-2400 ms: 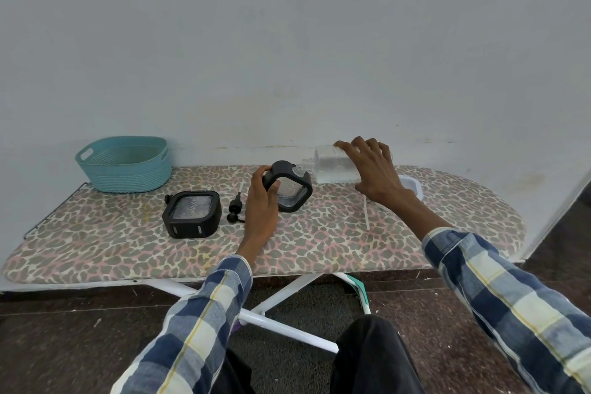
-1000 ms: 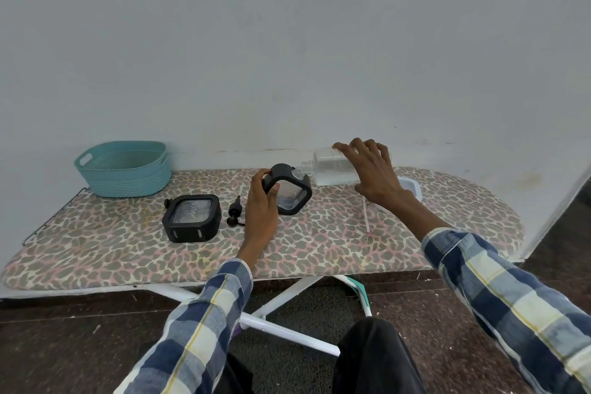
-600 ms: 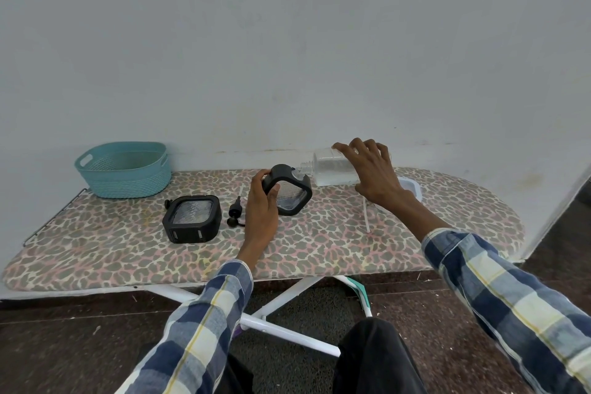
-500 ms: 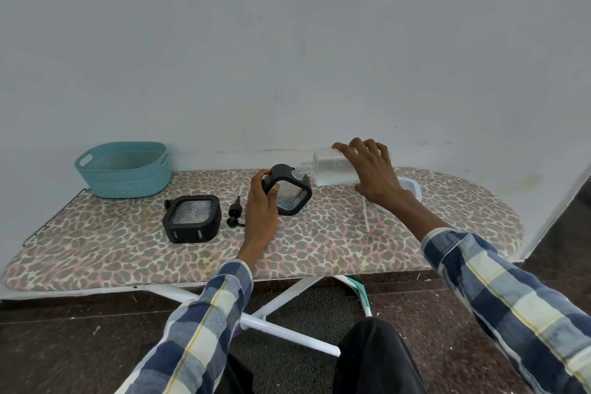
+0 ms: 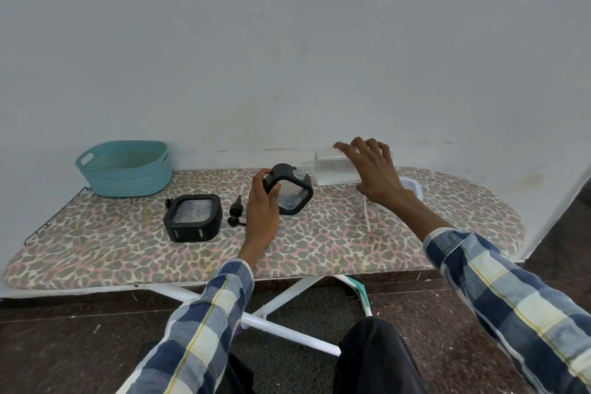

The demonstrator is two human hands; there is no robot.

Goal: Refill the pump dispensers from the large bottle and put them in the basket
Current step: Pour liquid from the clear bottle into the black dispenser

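While my left hand (image 5: pixel 263 201) curls round the near left side of a dispenser (image 5: pixel 289 190), I keep that black-framed dispenser tipped up on one corner near the middle of the ironing board (image 5: pixel 319 249), toward its far edge. My right hand (image 5: pixel 372 169) grips the large bottle (image 5: pixel 332 169) from above, fingers spread over its clear body, and the bottle lies nearly level with its open neck pointing left, right at the dispenser's top corner. I cannot tell whether liquid is passing between them.

A second dispenser (image 5: pixel 193 217) lies flat on the board to the left of my left hand, its clear face up. Between it and my wrist lies a black pump (image 5: pixel 236 211), apart from both dispensers. A thin white tube (image 5: pixel 367 214) lies on the board just below my right wrist, and a pale lid (image 5: pixel 412 187) shows behind that wrist near the far edge.

At the board's far left corner stands the teal basket (image 5: pixel 124 176), well apart from everything else. My plaid sleeves (image 5: pixel 211 326) fill the foreground, with the board's white legs (image 5: pixel 287 329) over a dark floor.
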